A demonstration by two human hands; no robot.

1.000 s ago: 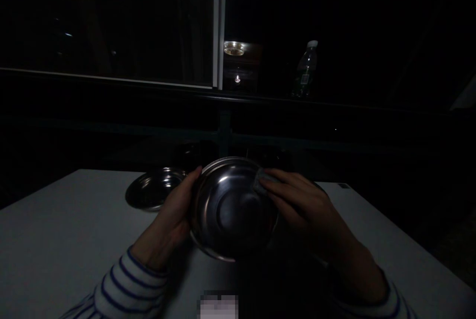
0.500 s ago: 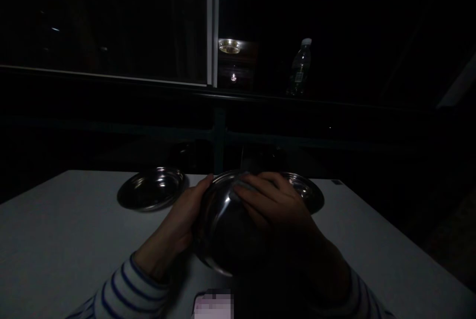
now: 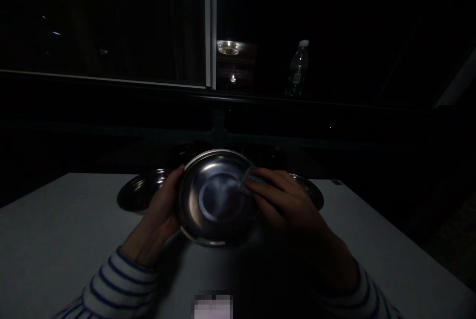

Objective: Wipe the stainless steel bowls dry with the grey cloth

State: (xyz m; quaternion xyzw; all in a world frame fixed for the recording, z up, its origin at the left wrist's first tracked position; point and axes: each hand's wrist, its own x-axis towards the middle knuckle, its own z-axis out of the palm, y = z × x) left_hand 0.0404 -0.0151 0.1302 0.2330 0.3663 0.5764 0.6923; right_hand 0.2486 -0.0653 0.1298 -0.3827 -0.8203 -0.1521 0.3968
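A shiny stainless steel dish (image 3: 219,210) is held up above the table, tilted so that a round face with a ring in its middle is turned to me. My left hand (image 3: 163,205) is closed on its left rim, the thumb at the upper edge. Between the fingers of my right hand (image 3: 286,200) is a small grey-green pad (image 3: 248,180), sponge or cloth I cannot tell, pressed against the dish's right side. Behind my left hand a second steel dish (image 3: 136,192) rests on the table. A third steel dish (image 3: 312,192) lies behind my right hand, partly hidden.
The white table (image 3: 74,239) spreads under my arms. A pixelated pinkish thing (image 3: 213,306) lies at its near edge. Beyond the table, a clear plastic bottle (image 3: 297,68) with a white cap stands by the dark window. A small dark patch (image 3: 336,182) marks the far right corner.
The held dish has moved up and to the left and turned its face more toward me. My left hand moved left with it. The pad in my right hand now shows more clearly.
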